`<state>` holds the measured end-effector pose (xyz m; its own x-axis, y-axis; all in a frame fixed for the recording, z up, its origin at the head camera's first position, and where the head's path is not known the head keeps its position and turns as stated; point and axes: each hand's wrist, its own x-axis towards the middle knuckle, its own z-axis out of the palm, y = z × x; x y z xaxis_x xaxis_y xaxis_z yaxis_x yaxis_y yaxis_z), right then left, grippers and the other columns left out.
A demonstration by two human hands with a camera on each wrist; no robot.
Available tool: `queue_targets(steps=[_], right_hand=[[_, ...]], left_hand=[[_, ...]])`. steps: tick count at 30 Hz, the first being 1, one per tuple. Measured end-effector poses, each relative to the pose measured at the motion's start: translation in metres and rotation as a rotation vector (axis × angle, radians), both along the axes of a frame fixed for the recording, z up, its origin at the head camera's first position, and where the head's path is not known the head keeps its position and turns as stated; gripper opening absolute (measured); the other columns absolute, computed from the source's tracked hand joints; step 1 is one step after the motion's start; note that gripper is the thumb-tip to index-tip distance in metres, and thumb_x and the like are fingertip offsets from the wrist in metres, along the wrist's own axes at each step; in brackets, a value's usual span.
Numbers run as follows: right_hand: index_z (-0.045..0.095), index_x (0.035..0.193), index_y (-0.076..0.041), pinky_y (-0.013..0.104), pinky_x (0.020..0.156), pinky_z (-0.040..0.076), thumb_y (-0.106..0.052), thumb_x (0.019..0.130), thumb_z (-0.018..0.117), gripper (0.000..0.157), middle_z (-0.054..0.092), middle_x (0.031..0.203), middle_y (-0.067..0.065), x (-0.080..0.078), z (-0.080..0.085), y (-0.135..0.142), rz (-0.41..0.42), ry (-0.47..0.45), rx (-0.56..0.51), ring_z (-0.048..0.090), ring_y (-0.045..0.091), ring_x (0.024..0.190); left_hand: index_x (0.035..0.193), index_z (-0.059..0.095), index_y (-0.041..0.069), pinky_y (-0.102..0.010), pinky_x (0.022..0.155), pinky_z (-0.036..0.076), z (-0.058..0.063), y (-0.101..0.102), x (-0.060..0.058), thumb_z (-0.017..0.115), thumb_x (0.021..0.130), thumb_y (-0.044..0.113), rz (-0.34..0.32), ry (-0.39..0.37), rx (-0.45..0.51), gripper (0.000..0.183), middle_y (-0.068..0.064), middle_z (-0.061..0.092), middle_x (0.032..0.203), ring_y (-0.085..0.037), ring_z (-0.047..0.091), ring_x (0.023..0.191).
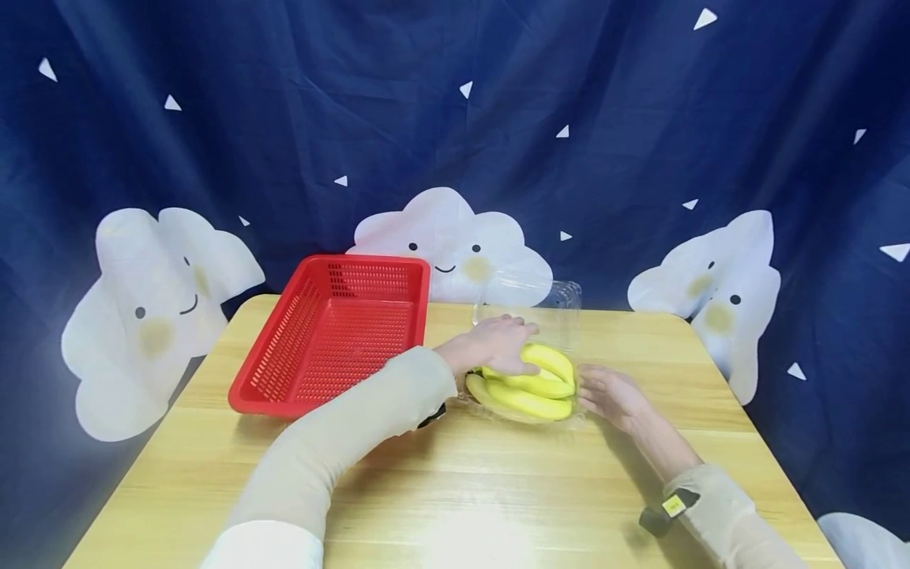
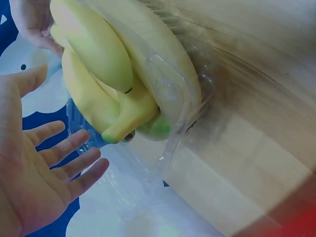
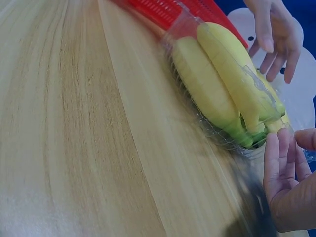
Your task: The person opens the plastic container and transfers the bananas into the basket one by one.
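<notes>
Several yellow bananas [image 1: 529, 403] lie in a clear plastic clamshell container [image 3: 185, 94] on the table. Its transparent lid [image 1: 562, 316] stands raised at the back. My left hand [image 1: 501, 345] is over the left part of the bananas; in the left wrist view the same hand [image 2: 34, 168] has its fingers spread and holds nothing. By the container's right end is my right hand [image 1: 614, 395]. In the right wrist view its fingertips [image 3: 284, 136] are close to the green banana ends; whether they touch the plastic I cannot tell.
A red perforated plastic basket [image 1: 355, 340] sits to the left of the container on the wooden table [image 1: 512, 490]. Behind the table hangs a dark blue curtain [image 1: 398, 103] with smiling clouds and white triangles.
</notes>
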<state>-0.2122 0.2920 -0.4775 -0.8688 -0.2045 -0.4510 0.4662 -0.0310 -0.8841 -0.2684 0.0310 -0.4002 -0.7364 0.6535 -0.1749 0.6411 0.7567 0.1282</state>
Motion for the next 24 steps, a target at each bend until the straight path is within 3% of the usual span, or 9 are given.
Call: queue_targets(steps=[10, 18, 24], right_hand=[[0.026, 0.157, 0.003, 0.021, 0.089, 0.059, -0.021, 0.111, 0.050, 0.057, 0.067, 0.103, -0.010, 0.001, 0.001, 0.000, 0.015, 0.010, -0.010, 0.069, 0.004, 0.095], [0.038, 0.147, -0.003, 0.022, 0.088, 0.059, -0.020, 0.111, 0.050, 0.042, 0.067, 0.102, -0.010, 0.001, 0.001, 0.000, 0.002, 0.005, -0.019, 0.069, 0.005, 0.093], [0.030, 0.155, 0.003, 0.021, 0.088, 0.059, -0.020, 0.111, 0.049, 0.053, 0.066, 0.102, -0.010, 0.000, 0.001, 0.000, 0.008, 0.013, -0.012, 0.068, 0.005, 0.093]], left_hand=[[0.163, 0.038, 0.019, -0.049, 0.117, 0.048, -0.015, 0.003, -0.007, 0.063, 0.096, 0.064, 0.040, -0.011, -0.009, 0.085, -0.010, 0.052, 0.159, -0.031, 0.053, 0.144], [0.161, 0.042, 0.018, -0.047, 0.113, 0.051, -0.019, 0.005, -0.007, 0.065, 0.097, 0.060, 0.050, -0.010, 0.003, 0.080, -0.010, 0.054, 0.155, -0.029, 0.054, 0.140], [0.158, 0.046, 0.018, -0.045, 0.112, 0.052, -0.020, 0.008, -0.006, 0.066, 0.096, 0.060, 0.048, 0.009, 0.006, 0.078, -0.009, 0.056, 0.151, -0.027, 0.054, 0.138]])
